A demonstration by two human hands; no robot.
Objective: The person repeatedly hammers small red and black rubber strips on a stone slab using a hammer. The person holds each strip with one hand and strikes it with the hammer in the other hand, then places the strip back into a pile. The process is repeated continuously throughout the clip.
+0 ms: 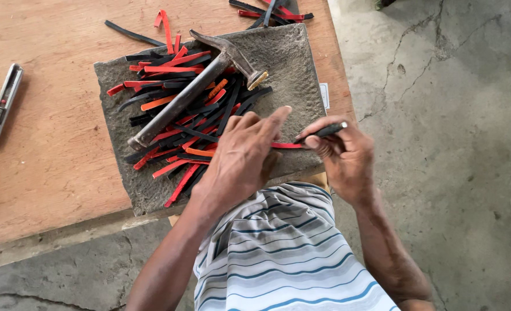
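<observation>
— Starting with the biggest thing, what fills the frame?

— A wooden bench (53, 144) across the upper left, cracked concrete floor (451, 115) to the right. On the bench lies a grey stone slab (290, 63), reaching to the bench's near edge.

— And on the slab?

— A heap of red and black strips (180, 115) over its left and middle part. A hammer (198, 86) lies slantwise across the heap, head toward upper centre. More strips (267, 10) sit at the top edge, beyond the slab. A utility knife (0, 106) lies alone at far left, well apart.

— The hands?

— Both at the slab's lower right. The left hand (241, 158) presses fingers down on a red strip (286, 145), covering most of it. The right hand (342, 155) is closed around a dark slim tool (324, 131), just beside the strip's free end; whether the tool's tip touches it, I cannot tell.
</observation>
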